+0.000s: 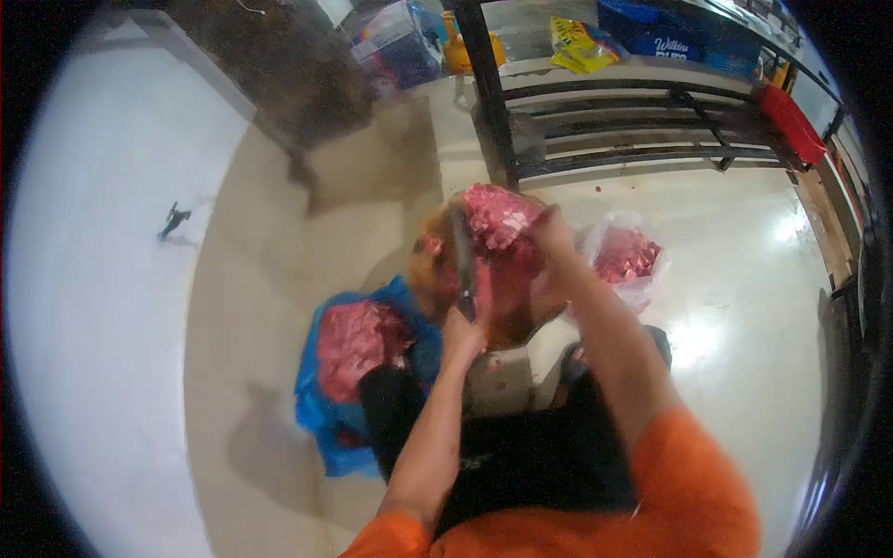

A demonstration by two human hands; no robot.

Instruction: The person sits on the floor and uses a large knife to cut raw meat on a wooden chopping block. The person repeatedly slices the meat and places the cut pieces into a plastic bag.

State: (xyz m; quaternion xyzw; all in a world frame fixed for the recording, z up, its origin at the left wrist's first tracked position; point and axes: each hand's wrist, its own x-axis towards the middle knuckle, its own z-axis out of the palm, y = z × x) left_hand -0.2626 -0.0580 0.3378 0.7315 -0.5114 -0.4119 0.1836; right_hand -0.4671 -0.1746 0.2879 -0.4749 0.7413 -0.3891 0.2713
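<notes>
Left hand (462, 337) wrapped round knife (462, 251), blade over board (425, 279). Right hand (555, 238) blurred beside meat (495, 216) on board; grip can't be told. 2 meat bags flank: blue (346, 457) left, clear (636, 298) right.

The pale, glossy floor (744, 246) carries a round brown board (428, 290) bearing a pile of red meat (496, 216); to its left, a blue plastic bag (314, 416) holding a meat chunk (358, 349); to its right, a translucent bag (638, 297) containing meat pieces (628, 254).
</notes>
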